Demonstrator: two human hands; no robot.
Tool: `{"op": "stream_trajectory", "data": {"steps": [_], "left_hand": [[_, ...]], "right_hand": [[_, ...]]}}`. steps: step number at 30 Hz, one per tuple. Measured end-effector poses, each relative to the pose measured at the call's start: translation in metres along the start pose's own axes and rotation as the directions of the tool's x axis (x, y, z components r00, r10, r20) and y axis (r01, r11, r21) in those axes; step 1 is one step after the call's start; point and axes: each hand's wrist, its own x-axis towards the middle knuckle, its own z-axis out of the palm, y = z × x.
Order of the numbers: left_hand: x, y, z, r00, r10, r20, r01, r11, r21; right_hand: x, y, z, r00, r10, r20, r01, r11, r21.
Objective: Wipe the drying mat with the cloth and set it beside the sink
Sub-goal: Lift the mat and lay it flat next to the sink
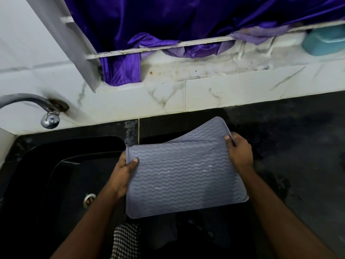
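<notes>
A grey silicone drying mat [179,172] with wavy ridges is held above the dark counter, just right of the black sink [61,176]. Its far edge is folded up behind it, and a few wet white streaks show on its face. My left hand [124,174] grips the mat's left edge, thumb on top. My right hand [239,152] pinches the upper right corner. A black-and-white checked cloth [126,240] lies below the mat near the counter's front edge, partly hidden by my left arm.
A chrome tap [47,113] sticks out of the tiled wall above the sink, and the drain [89,199] shows in the basin. Purple curtain fabric [168,25] hangs over the window ledge. A teal soap dish [324,42] sits on the ledge at far right. Dark counter [298,146] extends right.
</notes>
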Motion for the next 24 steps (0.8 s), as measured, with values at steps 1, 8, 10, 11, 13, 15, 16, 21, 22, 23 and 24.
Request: {"op": "stream_trajectory", "data": {"steps": [1,8,10,11,13,15,16,21,22,23,24], "left_hand": [[0.009,0.005,-0.002,1.0,-0.002,-0.008,0.002,0.999,0.032],[0.06,0.041,0.006,0.986,-0.15,-0.068,0.158,0.977,0.145],[0.072,0.041,0.012,0.989,-0.003,-0.147,0.045,0.96,0.277],[0.077,0.041,0.013,0.985,0.048,-0.164,0.0,0.959,0.283],[0.084,0.043,0.018,0.977,0.121,-0.174,-0.074,0.964,0.256],[0.094,0.042,0.019,0.965,0.171,-0.199,-0.108,0.95,0.292],[0.099,0.041,0.019,0.955,0.193,-0.226,-0.105,0.931,0.35],[0.127,0.042,0.026,0.9,0.315,-0.3,0.025,0.652,0.757],[0.131,0.043,0.029,0.893,0.325,-0.31,0.052,0.61,0.791],[0.135,0.044,0.032,0.887,0.336,-0.318,0.072,0.578,0.813],[0.137,0.045,0.035,0.882,0.347,-0.318,0.079,0.557,0.827]], "right_hand": [[0.005,-0.001,0.003,1.0,-0.017,0.002,0.017,0.999,-0.038],[0.047,-0.003,0.026,0.999,-0.047,-0.013,0.045,0.992,-0.118],[0.056,0.0,0.031,0.999,-0.042,-0.021,0.038,0.99,-0.136],[0.06,0.001,0.033,0.999,-0.03,-0.025,0.026,0.989,-0.145],[0.068,0.004,0.038,1.0,0.008,-0.026,-0.012,0.984,-0.177],[0.077,0.007,0.042,0.999,0.043,-0.03,-0.048,0.976,-0.214],[0.081,0.008,0.044,0.998,0.051,-0.031,-0.057,0.971,-0.232],[0.097,0.011,0.057,0.996,0.076,-0.051,-0.088,0.949,-0.304],[0.1,0.013,0.06,0.995,0.075,-0.064,-0.092,0.945,-0.315],[0.102,0.015,0.062,0.995,0.068,-0.079,-0.09,0.943,-0.322],[0.104,0.017,0.064,0.994,0.057,-0.098,-0.086,0.942,-0.326]]}}
